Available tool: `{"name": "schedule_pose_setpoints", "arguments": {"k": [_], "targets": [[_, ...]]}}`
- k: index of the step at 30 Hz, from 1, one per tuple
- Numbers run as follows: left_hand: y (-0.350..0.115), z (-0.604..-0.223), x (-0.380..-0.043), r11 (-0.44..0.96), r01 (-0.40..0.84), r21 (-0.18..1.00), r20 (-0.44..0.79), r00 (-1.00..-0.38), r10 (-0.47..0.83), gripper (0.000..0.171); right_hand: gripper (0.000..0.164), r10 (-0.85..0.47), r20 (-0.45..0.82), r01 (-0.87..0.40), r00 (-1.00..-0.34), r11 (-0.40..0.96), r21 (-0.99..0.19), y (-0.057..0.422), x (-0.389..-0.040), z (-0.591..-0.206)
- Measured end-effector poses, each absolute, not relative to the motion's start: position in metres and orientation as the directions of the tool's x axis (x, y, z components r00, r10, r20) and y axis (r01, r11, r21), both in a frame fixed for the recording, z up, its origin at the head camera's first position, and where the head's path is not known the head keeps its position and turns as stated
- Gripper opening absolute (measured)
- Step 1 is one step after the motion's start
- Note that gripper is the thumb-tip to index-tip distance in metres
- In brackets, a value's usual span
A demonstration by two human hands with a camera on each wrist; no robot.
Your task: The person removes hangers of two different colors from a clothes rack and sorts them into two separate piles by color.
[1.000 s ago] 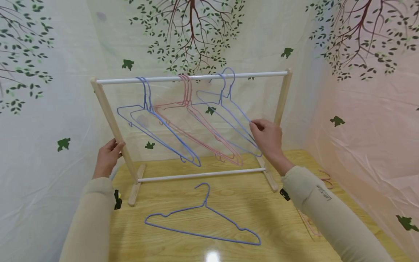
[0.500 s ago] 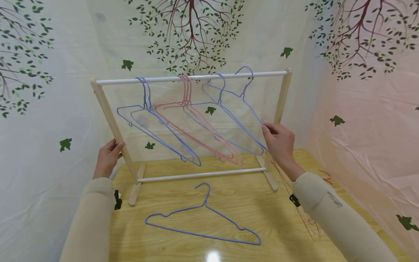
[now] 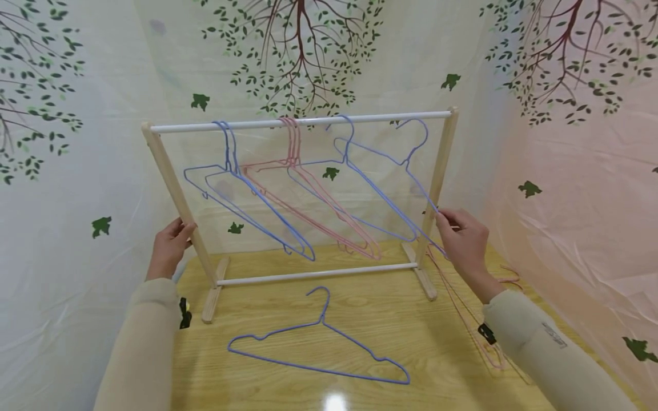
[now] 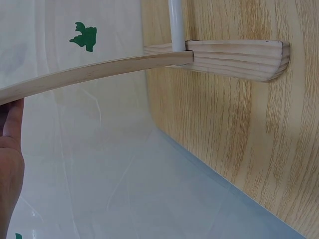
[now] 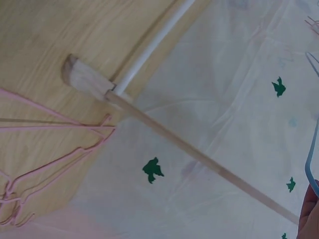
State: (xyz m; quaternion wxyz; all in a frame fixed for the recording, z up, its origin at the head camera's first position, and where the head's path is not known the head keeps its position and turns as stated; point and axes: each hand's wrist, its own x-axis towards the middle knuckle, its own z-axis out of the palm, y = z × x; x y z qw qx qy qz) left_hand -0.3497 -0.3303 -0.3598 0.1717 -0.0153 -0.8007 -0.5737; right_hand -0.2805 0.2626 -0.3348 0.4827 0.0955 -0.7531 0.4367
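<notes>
In the head view my left hand grips the left wooden post of a small clothes rack. My right hand pinches one shoulder of a blue wire hanger beside the right post. This hanger's hook is just under the white top rail and looks free of it. Still hooked on the rail are another blue hanger, a cluster of pink hangers and two blue hangers at the left. The right wrist view catches only the fingertips on the blue wire.
A blue hanger lies flat on the wood-grain table in front of the rack. Pink hangers lie on the table at the right. The rack's lower white bar joins its two feet. Pale printed sheets hang behind and at the sides.
My right hand has drawn the pinched blue hanger rightwards and slightly down; its hook has dropped from above the rail to below it. The left hand has stayed on the post.
</notes>
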Motion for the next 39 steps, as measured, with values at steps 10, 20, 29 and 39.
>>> {"name": "schedule_pose_setpoints", "arguments": {"k": [10, 20, 29, 39], "targets": [[-0.332, -0.359, -0.350, 0.343, 0.219, 0.914, 0.289, -0.943, -0.167, 0.058, 0.006, 0.247, 0.821, -0.567, -0.514, 0.621, -0.542, 0.290, -0.261, -0.363], [-0.332, -0.361, -0.350, 0.330, 0.235, 0.914, 0.299, -0.941, -0.158, 0.060, 0.008, 0.218, 0.802, -0.520, -0.556, 0.662, -0.540, 0.312, -0.246, -0.392], [-0.330, -0.360, -0.350, 0.327, 0.227, 0.917, 0.292, -0.942, -0.164, 0.058, 0.011, 0.101, 0.835, -0.583, -0.541, 0.671, -0.459, 0.323, -0.230, -0.411], [-0.330, -0.359, -0.352, 0.360, 0.185, 0.914, 0.260, -0.950, -0.171, 0.057, 0.015, 0.002, 0.831, -0.592, -0.557, 0.701, -0.398, 0.337, -0.209, -0.438]]}}
